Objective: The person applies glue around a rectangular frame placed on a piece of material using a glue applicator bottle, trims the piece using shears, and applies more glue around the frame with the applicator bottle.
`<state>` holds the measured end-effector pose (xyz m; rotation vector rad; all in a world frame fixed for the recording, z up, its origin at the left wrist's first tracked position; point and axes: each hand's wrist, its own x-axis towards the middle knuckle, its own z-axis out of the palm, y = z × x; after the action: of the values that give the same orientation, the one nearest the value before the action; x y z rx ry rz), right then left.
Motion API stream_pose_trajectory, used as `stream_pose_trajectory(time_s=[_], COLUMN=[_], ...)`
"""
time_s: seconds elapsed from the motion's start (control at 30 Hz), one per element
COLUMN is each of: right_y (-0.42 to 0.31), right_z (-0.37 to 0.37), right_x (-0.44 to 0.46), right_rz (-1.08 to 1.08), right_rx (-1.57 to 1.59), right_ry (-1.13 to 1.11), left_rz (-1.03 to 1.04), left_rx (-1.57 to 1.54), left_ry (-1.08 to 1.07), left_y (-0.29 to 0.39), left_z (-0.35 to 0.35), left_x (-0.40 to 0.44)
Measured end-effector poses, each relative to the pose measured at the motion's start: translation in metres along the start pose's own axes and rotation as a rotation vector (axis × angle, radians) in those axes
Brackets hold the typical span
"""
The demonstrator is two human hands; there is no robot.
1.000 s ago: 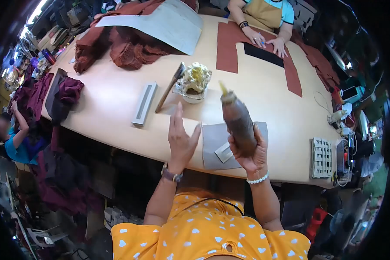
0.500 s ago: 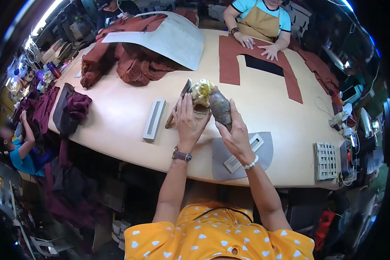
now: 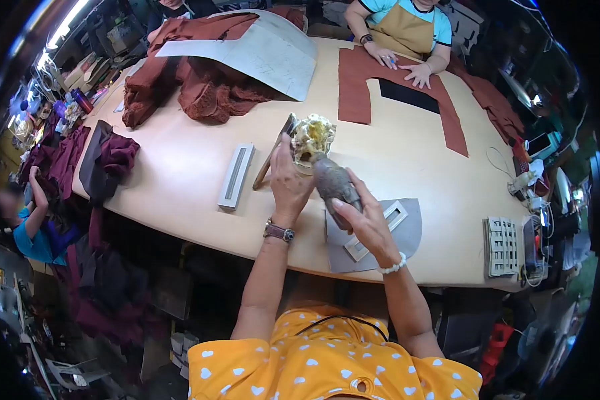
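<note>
My left hand (image 3: 290,183) is closed around a crusted, yellowish-white container (image 3: 315,132) that looks coated in dried glue, its dark opening turned towards me. A flat brown strip (image 3: 267,163) stands slanted at the left of that hand; whether the fingers grip it too, I cannot tell. In my right hand (image 3: 369,219) is a dark grey-brown, bottle-shaped object (image 3: 338,185), its narrow end against or just beside the container's opening. Below it on the table lies a grey rounded sheet (image 3: 410,243) with a white slotted frame (image 3: 392,219) on top, partly hidden by my right hand.
A white slotted block (image 3: 237,177) lies left of my hands on the table (image 3: 173,180). Rust fabric (image 3: 213,100) and a pale sheet (image 3: 273,57) are at the back left. Opposite, a co-worker's hands press a rust cut piece (image 3: 355,93). A white rack (image 3: 501,247) is at right.
The bottle-shaped object in my right hand has tilted, its narrow end swinging left towards the container's opening. My left hand has turned the container slightly. The co-worker's hands have shifted a little.
</note>
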<state>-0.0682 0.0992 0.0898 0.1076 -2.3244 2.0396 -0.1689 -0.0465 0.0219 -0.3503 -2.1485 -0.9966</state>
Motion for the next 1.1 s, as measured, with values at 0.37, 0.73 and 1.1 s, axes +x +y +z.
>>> stream_pose_trajectory(time_s=[0.37,0.73,1.1], right_y=[0.028,0.034,0.030], right_z=[-0.033,-0.122,-0.112], right_x=[0.004,-0.051,-0.077], right_rz=[0.334,-0.055,-0.360], right_rx=[0.704,0.020,-1.187], right_ry=[0.062,0.507,0.540], left_rz=[-0.117,-0.068,-0.025], left_rx=[-0.077,-0.072,-0.071], left_ry=[-0.001,-0.021,-0.395], left_y=[0.013,0.010,0.104], left_z=[-0.003,-0.007,-0.068], left_x=[0.002,-0.002,-0.087])
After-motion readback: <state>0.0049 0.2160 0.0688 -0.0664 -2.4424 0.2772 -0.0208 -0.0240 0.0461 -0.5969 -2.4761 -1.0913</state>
